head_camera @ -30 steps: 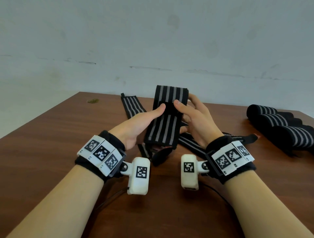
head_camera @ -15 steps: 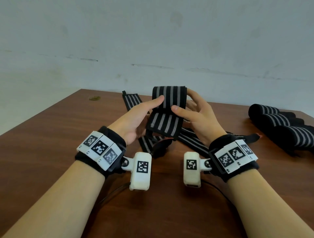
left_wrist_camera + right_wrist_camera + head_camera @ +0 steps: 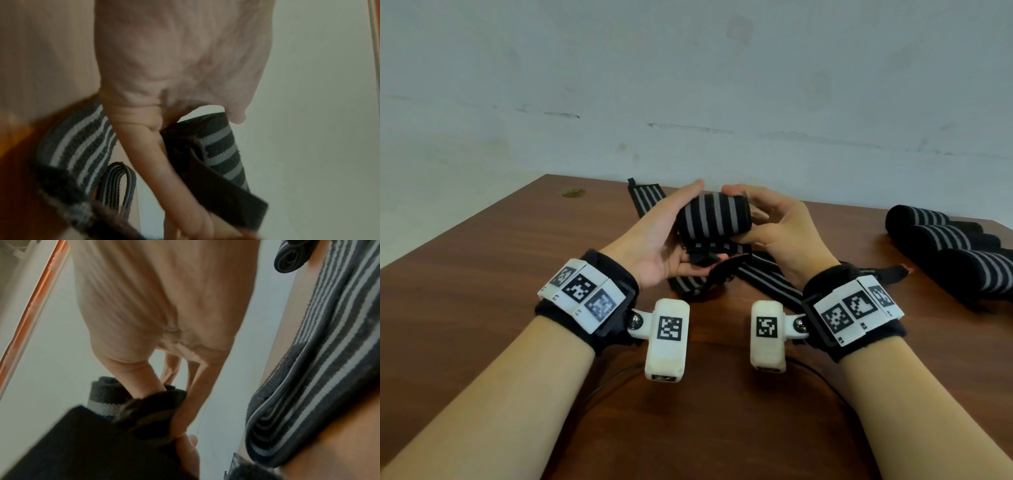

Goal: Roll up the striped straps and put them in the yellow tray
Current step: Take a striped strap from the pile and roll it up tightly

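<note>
A black strap with grey stripes (image 3: 714,219) is wound into a thick roll and held above the brown table (image 3: 482,274). My left hand (image 3: 669,234) cups the roll's left end, fingers along it, thumb under the dark tail (image 3: 705,260). My right hand (image 3: 774,222) grips the right end, fingers curled over the top and thumb underneath. The left wrist view shows the roll (image 3: 222,146) against my palm. In the right wrist view the roll (image 3: 107,395) sits at my fingertips. No yellow tray is in view.
Loose striped straps lie flat under my hands (image 3: 770,277) and toward the far edge (image 3: 647,197). Three rolled straps (image 3: 955,240) sit together at the right of the table. A grey wall stands behind the table's far edge.
The strap stood tall and mostly flat between my hands; now it is wound down into a compact roll. Both hands have closed in around its ends.
</note>
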The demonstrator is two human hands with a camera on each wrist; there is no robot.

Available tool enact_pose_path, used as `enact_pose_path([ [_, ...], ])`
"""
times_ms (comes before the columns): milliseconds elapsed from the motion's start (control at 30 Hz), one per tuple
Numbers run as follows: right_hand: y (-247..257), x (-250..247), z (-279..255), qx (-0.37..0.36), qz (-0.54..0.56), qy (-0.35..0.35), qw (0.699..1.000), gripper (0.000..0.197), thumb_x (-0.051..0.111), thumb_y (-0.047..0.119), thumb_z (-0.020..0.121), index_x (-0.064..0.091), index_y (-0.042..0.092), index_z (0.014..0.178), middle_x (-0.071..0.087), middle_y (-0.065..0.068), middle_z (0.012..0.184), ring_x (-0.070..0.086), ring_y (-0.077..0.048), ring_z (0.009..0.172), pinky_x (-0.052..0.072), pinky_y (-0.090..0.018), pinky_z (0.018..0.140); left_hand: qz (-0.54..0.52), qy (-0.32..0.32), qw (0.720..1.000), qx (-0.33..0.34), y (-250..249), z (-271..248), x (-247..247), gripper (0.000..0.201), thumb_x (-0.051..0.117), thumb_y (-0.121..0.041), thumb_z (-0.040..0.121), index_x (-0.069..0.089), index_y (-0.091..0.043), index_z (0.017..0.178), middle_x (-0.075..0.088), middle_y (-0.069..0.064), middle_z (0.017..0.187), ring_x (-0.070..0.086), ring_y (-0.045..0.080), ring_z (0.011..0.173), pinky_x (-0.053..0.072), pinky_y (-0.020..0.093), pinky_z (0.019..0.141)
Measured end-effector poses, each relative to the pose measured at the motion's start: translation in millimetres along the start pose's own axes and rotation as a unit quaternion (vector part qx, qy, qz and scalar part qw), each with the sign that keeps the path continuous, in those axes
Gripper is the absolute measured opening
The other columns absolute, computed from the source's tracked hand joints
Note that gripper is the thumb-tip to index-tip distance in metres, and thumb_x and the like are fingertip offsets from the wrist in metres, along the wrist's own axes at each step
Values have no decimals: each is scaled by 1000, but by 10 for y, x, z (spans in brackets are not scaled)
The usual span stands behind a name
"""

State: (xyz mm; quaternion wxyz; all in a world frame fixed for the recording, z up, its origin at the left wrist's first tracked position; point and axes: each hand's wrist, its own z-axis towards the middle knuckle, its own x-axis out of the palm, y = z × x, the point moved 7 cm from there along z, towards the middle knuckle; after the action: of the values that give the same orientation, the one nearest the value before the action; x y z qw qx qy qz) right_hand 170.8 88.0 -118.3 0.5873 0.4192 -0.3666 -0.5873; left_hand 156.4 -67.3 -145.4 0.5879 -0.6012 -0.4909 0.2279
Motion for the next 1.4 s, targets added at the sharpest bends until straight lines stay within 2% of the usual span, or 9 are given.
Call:
enact_pose_path([
  [133,-52,10,24,64,17,-12,998,69,58,-22,86,60,21,140,70,5,129,73,-13,109,61,-32,82,-37,-40,998,42,-28,-8,-27,38,67,-48,96,69,-16,117,79,9,94,75,24,83,62,37,78],
  [233,-184,68,-10,163,86,2,983,72,69,8,95,35,17,158,64,-7,139,74,-25,111,63,-39,77,-85,-74,989,95,-92,-16,-128,35,66,-44,97,66,-14,116,80,7,90,76,20,78,64,34,76],
  [300,-240,120,-70,209,53,51,975,89,79,27,86,29,19,160,65,-10,137,75,-30,107,63,-41,75,-107,-103,981,125,-146,-19,-205,36,67,-44,97,65,-12,115,78,10,94,74,18,71,65,32,68],
  [433,-241,282,-169,227,-30,155,961,104,81,39,76,23,25,161,71,-7,130,77,-30,98,62,-36,67,-110,-155,968,164,-201,4,-354,40,68,-45,97,65,-11,117,76,11,98,73,19,71,62,32,65],
  [600,-142,143,-78,180,26,57,982,90,68,60,82,39,18,155,65,-7,137,75,-26,108,62,-39,80,-32,-111,980,164,-224,4,-264,45,70,-48,94,68,-13,122,80,5,94,73,17,73,61,29,67],
  [800,-74,89,-58,132,47,23,990,54,73,35,92,56,18,141,74,-9,123,75,-26,104,61,-32,75,95,-64,979,168,-195,1,-61,45,73,-49,90,73,-15,120,80,10,103,74,22,76,60,33,69],
  [967,-82,51,-48,124,65,-5,990,66,81,30,81,57,15,140,73,-10,124,75,-27,106,61,-30,74,87,-49,985,138,-177,8,-16,42,73,-47,92,75,-14,118,79,10,102,71,23,78,62,34,69],
  [1100,-80,40,-41,120,94,-11,988,61,81,22,81,59,13,137,72,-6,127,75,-25,108,62,-33,79,71,-15,990,121,-173,-2,12,41,71,-34,94,72,-6,125,74,21,120,68,27,90,61,38,85],
  [1400,-38,-47,-38,79,86,-51,992,50,79,11,85,63,7,132,77,-6,118,75,-23,108,63,-35,85,60,-59,980,178,-222,-18,-23,37,79,-24,89,71,-5,120,79,15,104,77,28,82,65,34,72],
])
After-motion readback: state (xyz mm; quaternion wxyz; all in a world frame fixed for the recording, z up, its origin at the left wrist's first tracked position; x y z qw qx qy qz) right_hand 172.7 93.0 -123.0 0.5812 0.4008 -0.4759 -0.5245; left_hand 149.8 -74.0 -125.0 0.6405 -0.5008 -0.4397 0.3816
